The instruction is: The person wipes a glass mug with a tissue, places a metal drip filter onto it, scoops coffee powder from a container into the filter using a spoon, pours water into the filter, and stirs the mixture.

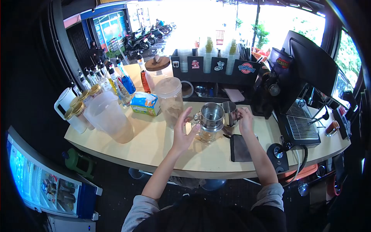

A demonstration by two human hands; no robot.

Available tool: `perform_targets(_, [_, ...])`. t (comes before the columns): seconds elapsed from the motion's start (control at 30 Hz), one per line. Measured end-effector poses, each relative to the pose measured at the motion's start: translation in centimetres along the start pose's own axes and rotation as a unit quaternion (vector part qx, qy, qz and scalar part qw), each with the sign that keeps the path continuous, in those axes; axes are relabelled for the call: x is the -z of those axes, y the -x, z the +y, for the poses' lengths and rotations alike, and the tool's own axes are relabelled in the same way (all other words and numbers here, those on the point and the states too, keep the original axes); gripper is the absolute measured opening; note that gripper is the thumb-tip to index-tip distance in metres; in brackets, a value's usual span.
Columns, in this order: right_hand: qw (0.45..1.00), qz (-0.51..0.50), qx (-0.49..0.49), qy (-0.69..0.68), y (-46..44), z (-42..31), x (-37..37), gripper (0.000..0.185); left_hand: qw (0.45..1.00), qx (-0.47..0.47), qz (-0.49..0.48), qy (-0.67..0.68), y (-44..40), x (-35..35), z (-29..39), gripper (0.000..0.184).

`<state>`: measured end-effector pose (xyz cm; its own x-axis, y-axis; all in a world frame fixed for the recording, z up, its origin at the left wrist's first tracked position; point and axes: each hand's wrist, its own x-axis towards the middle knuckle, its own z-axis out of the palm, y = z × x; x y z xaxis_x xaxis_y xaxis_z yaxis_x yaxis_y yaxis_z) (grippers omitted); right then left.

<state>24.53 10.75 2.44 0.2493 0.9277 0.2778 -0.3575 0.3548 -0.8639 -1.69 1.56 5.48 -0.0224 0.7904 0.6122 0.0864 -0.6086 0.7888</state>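
On the wooden counter a metal drip filter (212,115) sits on top of a glass cup (207,135). My left hand (183,131) is just left of them, fingers spread, with nothing held. My right hand (244,118) has its fingers closed at the handle of a metal pitcher (229,113), which stands right beside the filter. Below the pitcher a dark folded cloth (240,148) lies on the counter. Behind my left hand is a tall clear container (170,101) with brown contents and a lid.
Left on the counter (154,150) are a large translucent pitcher (108,118), lidded jars (79,114), syrup bottles (125,80) and a tissue box (145,103). Behind stands a black organizer (214,79) with stacked cups; a phone (234,95) lies before it. An espresso machine (301,125) is right.
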Motion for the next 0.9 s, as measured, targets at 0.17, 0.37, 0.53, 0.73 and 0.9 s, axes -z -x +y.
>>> perform_targets(0.17, [1.0, -0.017, -0.018, -0.013, -0.5, 1.5, 0.6, 0.011, 1.0, 0.007, 0.02, -0.013, 0.6, 0.4, -0.1, 0.055])
perform_targets(0.37, [0.996, 0.007, -0.045, -0.076, -0.3, 1.8, 0.6, 0.018, 0.994, 0.008, 0.104, 0.007, 1.1, 1.6, -0.4, 0.05])
perform_targets(0.53, [0.996, -0.005, -0.086, 0.033, 0.6, 1.7, 1.4, 0.015, 0.974, -0.038, 0.201, -0.095, 0.0, 3.3, -2.3, 0.068])
perform_targets(0.73, [0.982, 0.041, -0.044, 0.18, 1.0, 0.1, 1.0, 0.016, 0.949, -0.018, 0.227, -0.217, -2.5, 4.3, -4.6, 0.098])
perform_targets(0.9, [0.972, 0.031, 0.065, 0.224, -0.5, 0.0, 2.6, 0.03, 0.955, -0.001, 0.201, -0.217, -3.1, 4.4, -7.8, 0.111])
